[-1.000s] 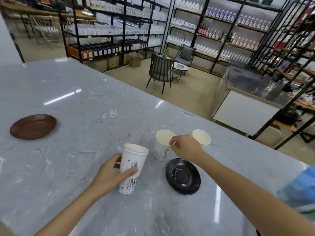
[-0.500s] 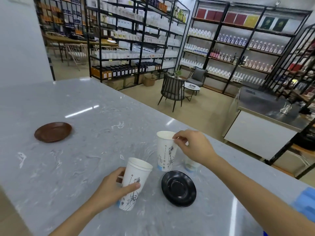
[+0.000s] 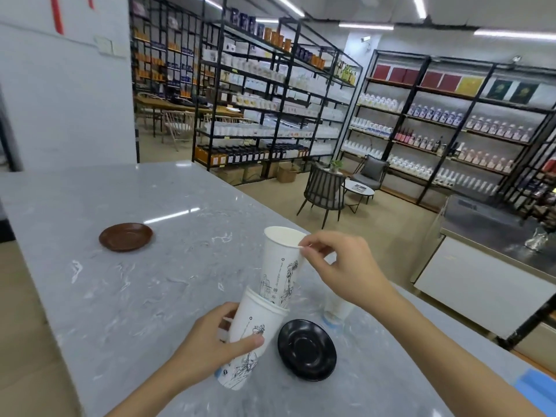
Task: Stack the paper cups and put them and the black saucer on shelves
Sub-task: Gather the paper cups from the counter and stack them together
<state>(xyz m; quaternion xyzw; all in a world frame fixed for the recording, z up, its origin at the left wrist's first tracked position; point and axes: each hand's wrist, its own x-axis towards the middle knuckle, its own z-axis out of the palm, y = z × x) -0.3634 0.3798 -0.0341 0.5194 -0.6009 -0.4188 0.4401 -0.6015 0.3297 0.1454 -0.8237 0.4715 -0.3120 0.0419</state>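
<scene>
Pinching the rim of the upper paper cup (image 3: 282,260) in my right hand (image 3: 346,266), I have its base inside the lower cup (image 3: 249,335), which my left hand (image 3: 210,344) grips. The black saucer (image 3: 307,349) lies just right of my left hand on the grey marble counter (image 3: 120,296); a brown saucer (image 3: 125,236) sits far left. Stocked black shelves (image 3: 270,115) fill the room beyond.

Retail shop, café-style: tall black metal shelving racks (image 3: 270,115) stocked with rows of bottles (image 3: 421,139) (boxes on the floor too), grey marble counter (image 3: 150,266), chair (image 3: 323,191) by a small round table (image 3: 359,189).
</scene>
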